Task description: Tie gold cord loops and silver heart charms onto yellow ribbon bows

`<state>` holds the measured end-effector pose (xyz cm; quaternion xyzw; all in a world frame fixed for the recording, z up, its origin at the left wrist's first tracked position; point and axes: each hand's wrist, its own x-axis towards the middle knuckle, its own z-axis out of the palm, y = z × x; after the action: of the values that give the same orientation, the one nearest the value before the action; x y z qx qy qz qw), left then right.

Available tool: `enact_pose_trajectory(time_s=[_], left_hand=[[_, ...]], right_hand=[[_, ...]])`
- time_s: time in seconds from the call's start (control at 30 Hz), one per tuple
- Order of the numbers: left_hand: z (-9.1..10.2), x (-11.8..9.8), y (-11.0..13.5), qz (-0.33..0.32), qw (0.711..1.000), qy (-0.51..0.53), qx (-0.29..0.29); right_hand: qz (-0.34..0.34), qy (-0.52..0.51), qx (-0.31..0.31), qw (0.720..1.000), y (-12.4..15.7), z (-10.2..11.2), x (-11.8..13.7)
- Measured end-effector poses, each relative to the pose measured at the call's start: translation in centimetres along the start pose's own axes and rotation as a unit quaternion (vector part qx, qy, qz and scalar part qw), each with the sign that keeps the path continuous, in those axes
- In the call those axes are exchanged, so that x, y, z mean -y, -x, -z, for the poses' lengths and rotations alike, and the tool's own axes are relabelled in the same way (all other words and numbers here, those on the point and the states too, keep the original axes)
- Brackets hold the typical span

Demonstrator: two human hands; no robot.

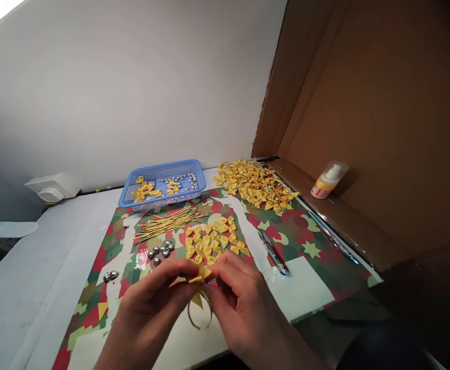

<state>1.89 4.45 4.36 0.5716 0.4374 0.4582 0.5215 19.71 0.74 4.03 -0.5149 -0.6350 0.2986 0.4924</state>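
My left hand and my right hand meet low in the middle of the view, both pinched on one small yellow ribbon bow. A thin gold cord loop hangs below the bow between the hands. Just beyond my fingers lies a cluster of several loose yellow bows on the patterned mat. Several small silver beads sit left of that cluster.
A bundle of gold cords lies behind the beads. A blue basket holds bows and silver beads. A big heap of finished bows sits far right, red-handled snips nearer. A glue bottle lies in the cardboard box.
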Motion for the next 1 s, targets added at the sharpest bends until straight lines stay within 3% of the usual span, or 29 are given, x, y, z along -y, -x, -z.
enact_pose_trajectory(time_s=[0.07,0.13,0.23,0.37,0.47,0.53,0.63,0.7,0.87,1.0], left_hand=[[0.2,0.0,-0.4,-0.04,0.998,-0.04,0.009],[0.3,-0.1,-1.2,-0.121,0.986,-0.111,0.027],[0.2,-0.5,-2.7,-0.268,0.932,-0.229,0.08],[-1.3,-1.5,-4.2,-0.384,0.87,-0.285,0.123],[-2.7,-2.1,-4.7,-0.413,0.846,-0.296,0.159],[-3.8,-2.2,-4.9,-0.402,0.856,-0.297,0.137],[-6.1,-1.8,-5.4,-0.304,0.928,-0.198,0.084],[-7.9,-1.2,-6.1,-0.216,0.965,-0.115,0.098],[-12.1,0.1,-8.6,-0.092,0.981,-0.067,0.16],[-13.0,0.0,-8.7,-0.045,0.981,-0.05,0.183]], right_hand=[[-0.033,-0.015,0.031,0.999,0.1,1.2,-0.6],[-0.052,-0.028,0.021,0.998,0.3,2.6,-1.2],[-0.062,-0.018,-0.012,0.998,0.8,4.1,-1.7],[-0.029,0.055,-0.031,0.998,1.2,3.8,-2.0],[-0.015,0.084,-0.078,0.993,1.1,3.2,-2.9],[-0.067,0.027,-0.104,0.992,1.0,3.4,-3.6],[-0.14,-0.113,-0.091,0.98,1.1,4.1,-4.5],[-0.149,-0.152,-0.092,0.973,1.4,4.8,-4.8],[-0.161,-0.144,-0.146,0.965,1.9,8.2,-5.5],[-0.196,-0.141,-0.17,0.955,0.8,13.3,-6.6]])
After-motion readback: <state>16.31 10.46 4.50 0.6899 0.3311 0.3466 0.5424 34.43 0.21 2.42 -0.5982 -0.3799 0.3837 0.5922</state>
